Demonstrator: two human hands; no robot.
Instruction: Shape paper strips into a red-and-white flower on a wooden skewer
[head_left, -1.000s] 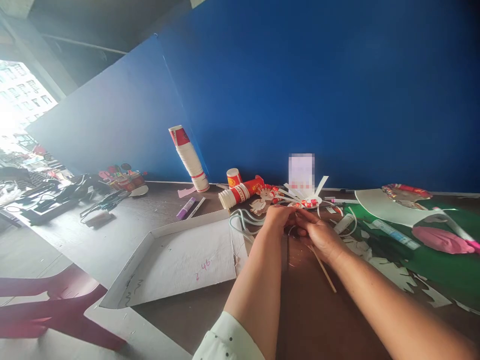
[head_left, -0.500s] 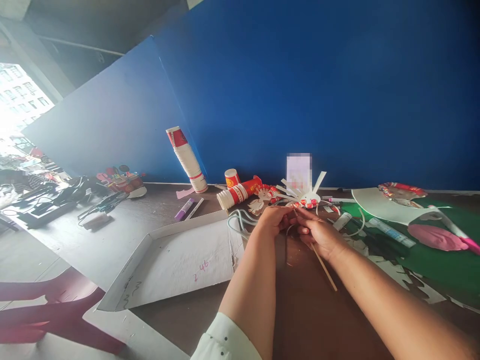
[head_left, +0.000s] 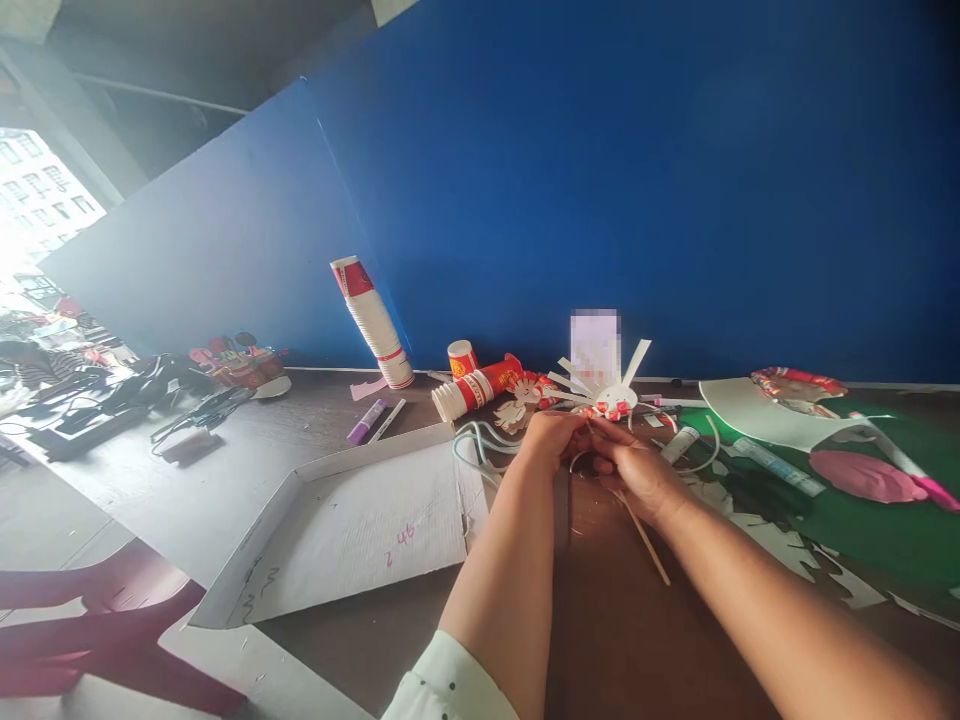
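Two hands (head_left: 636, 468) at one thin stick (head_left: 644, 538); brown table (head_left: 611, 620); blue partition (head_left: 570, 190) behind

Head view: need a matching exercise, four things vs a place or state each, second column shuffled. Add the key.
Things
1. wooden stick
2. tall cup stack
3. shallow cardboard tray
4. pink item

Places and states
A. lying on the green surface
B. tilted, in front of the blue panel
C. jutting out below the right hand
D. open side up, with handwriting inside

Pairs: 1-C, 2-B, 3-D, 4-A
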